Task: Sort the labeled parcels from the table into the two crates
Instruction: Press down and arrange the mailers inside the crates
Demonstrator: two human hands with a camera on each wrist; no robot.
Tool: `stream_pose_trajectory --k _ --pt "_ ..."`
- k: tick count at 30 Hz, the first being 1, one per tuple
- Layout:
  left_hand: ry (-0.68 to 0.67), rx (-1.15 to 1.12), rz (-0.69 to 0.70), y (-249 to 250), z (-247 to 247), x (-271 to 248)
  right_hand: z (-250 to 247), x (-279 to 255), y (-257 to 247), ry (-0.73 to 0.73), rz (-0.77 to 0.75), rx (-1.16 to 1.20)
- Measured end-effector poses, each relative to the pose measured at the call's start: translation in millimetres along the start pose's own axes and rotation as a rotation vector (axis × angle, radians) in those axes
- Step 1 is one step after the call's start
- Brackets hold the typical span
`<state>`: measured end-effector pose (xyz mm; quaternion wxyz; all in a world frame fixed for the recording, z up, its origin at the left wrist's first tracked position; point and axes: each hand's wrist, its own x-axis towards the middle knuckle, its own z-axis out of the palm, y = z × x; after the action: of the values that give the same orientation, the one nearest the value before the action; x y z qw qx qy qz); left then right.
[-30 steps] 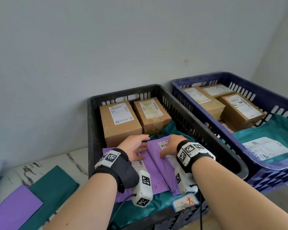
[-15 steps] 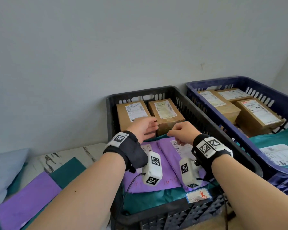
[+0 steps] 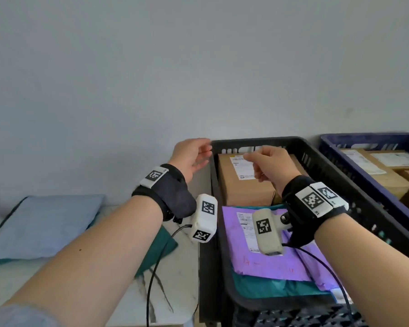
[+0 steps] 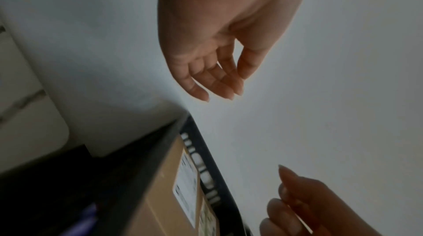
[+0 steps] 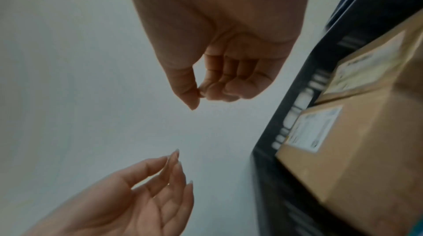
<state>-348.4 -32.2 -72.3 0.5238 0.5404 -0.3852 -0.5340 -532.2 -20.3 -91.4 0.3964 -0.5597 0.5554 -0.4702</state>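
My left hand (image 3: pixel 204 151) hangs in the air above the left rim of the black crate (image 3: pixel 328 161), fingers straight and relaxed, holding nothing; the left wrist view shows its empty palm (image 4: pixel 228 86). My right hand (image 3: pixel 250 161) hovers over a labeled cardboard box (image 3: pixel 243 187) at the back of that crate. Its fingers are curled in, thumb against forefinger, around nothing (image 5: pixel 201 95). In the crate's front, purple mailers (image 3: pixel 246 256) lie on a teal mailer (image 3: pixel 269 289). On the table at left lie a light blue mailer (image 3: pixel 43 223) and a teal mailer (image 3: pixel 165 244).
A blue crate (image 3: pixel 364 138) holding labeled cardboard boxes (image 3: pixel 376 171) stands right of the black one. The marble table top (image 3: pixel 175 291) ends against the black crate's left wall. A plain grey wall rises just behind. Wrist-camera cables hang below both forearms.
Both hands have let go of the purple mailers in the black crate, risen and moved left. The view has swung left, bringing the light blue mailer on the table into sight.
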Motion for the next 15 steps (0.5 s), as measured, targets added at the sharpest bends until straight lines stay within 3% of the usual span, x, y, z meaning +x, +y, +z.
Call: stream_pose_trajectory --k 8,15 --pt "0.237 -0.044 0.033 12.0 -131.7 -4.5 102.8 -5.2 -31.8 -0.157 -0.041 0.039" --pt "0.438 -0.132 0.009 -1.3 -239.9 -12.4 184.6 -8.7 -29.2 -0.257 0.005 -0.014"
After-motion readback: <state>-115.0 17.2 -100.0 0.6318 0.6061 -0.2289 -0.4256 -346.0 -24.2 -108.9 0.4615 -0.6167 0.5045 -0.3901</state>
